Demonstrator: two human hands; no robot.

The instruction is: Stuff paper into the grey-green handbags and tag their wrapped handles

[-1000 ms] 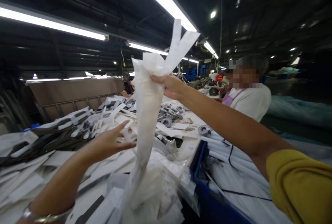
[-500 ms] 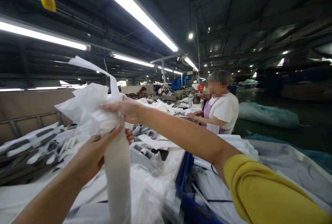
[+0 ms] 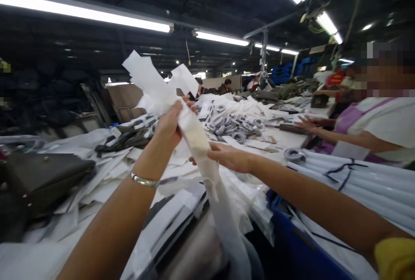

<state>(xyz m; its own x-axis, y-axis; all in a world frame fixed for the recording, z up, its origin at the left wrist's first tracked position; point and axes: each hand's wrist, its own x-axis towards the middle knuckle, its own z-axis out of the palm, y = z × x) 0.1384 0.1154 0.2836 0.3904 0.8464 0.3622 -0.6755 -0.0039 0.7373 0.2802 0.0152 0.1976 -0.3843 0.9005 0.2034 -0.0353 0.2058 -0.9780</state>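
Note:
A long, narrow piece wrapped in thin white paper [image 3: 209, 176] slants from the upper middle down to the bottom of the view. My left hand [image 3: 171, 122] is closed around its upper part, just below loose white paper flaps [image 3: 152, 81] that stick up and outward. Lower along the same piece, my right hand [image 3: 227, 157] grips its side with thumb and fingers. What lies inside the wrapping cannot be made out. White sheets and clear plastic [image 3: 256, 198] lie beneath and behind it.
Coiled grey rolls [image 3: 238, 126] and papers cover the table behind. A dark bag [image 3: 48, 180] sits at left. To the right stands a blue bin [image 3: 301, 245] with long white wrapped bundles [image 3: 363, 185]. A co-worker in a purple apron [image 3: 353, 120] works at the right.
The view has swung left. My right hand has moved from the top of the wrapped piece to lower down, while my left hand now holds the upper part. The piece leans more.

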